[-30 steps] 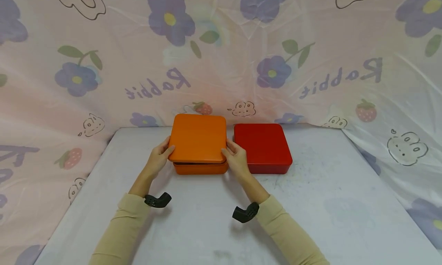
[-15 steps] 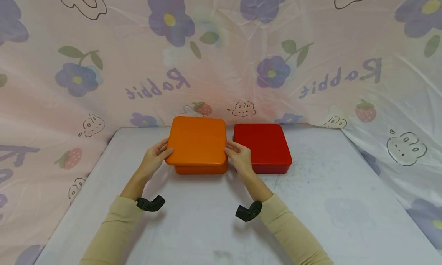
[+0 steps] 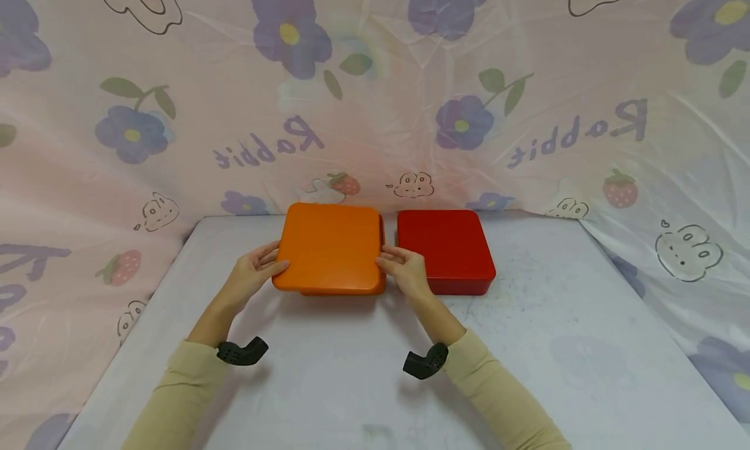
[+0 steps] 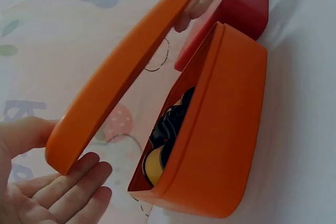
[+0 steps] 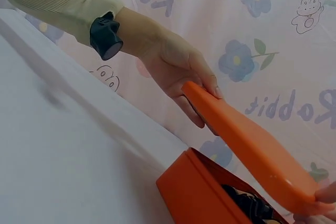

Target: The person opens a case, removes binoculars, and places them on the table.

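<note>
My left hand (image 3: pixel 249 277) pinches the left edge of an orange lid (image 3: pixel 328 248), thumb on top and fingers beneath. The right hand (image 3: pixel 408 273) grips the lid's opposite edge. Below it on the table stands the orange box (image 4: pixel 220 129), its rim apart from the lid, more so on the left-hand side. Through the gap in the left wrist view show black and yellow things (image 4: pixel 168 129), partly hidden by the box wall. Seen from the right wrist, the lid (image 5: pixel 257 145) slants over the box (image 5: pixel 191 192).
A red box (image 3: pixel 443 245) with a flat top stands right of the orange one, close to the right hand. White table surface (image 3: pixel 340 372) stretches in front and to the right. A flower-printed curtain (image 3: pixel 375 111) hangs behind the table.
Both hands have lifted the orange lid off the box and shifted it left and toward me. The left hand has travelled farther than the right. The red box has stayed put.
</note>
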A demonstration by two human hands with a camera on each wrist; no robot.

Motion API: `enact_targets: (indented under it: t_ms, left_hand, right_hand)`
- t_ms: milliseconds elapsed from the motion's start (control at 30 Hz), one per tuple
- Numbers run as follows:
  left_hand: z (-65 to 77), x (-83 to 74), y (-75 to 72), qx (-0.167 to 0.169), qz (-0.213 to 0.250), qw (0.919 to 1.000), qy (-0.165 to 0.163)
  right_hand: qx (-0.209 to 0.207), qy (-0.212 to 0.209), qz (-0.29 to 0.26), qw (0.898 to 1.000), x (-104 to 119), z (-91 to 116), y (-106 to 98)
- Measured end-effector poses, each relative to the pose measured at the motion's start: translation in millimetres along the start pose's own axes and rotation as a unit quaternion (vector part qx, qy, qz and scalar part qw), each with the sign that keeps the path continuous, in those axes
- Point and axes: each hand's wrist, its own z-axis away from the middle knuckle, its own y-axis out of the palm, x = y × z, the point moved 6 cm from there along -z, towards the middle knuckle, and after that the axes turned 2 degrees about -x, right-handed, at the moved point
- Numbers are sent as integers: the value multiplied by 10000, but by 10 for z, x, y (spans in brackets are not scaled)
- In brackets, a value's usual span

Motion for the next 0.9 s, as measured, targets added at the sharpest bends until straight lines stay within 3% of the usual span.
enact_targets:
  t_ms: [433,700,900]
  left_hand:
    - [244,117,-135,208,-258,9988,-364]
    - [303,167,-232,-7,-1,9991,-435]
    - [334,204,-315,-90,-165,9981,-591]
  right_hand:
    - [783,176,259,9964,-99,112,114]
    - [983,287,333,9942,-138,156,181]
    - [1046,219,391,9935,-160,192,235]
